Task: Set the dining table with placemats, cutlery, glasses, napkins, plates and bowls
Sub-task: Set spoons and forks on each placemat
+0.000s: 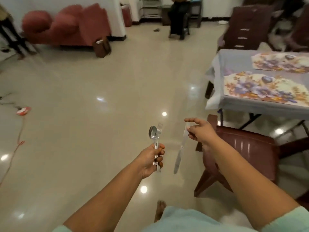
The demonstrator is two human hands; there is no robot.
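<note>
My left hand point(153, 159) grips a spoon point(153, 133) and a fork point(159, 129) by their handles, heads pointing up, over the floor. My right hand point(200, 130) pinches a table knife point(180, 151) near the top of its handle; the blade hangs down. The dining table point(237, 64) with a grey cloth stands to the right, holding two floral placemats: a near placemat point(265, 87) and a far placemat point(280, 61). Both hands are left of the table, short of its edge.
A maroon plastic chair point(247, 148) stands beneath my right arm by the table. Another dark chair point(247, 29) sits behind the table. A red sofa point(70, 25) is at far left, a seated person point(178, 15) at the back. Glossy tiled floor point(100, 97) lies ahead.
</note>
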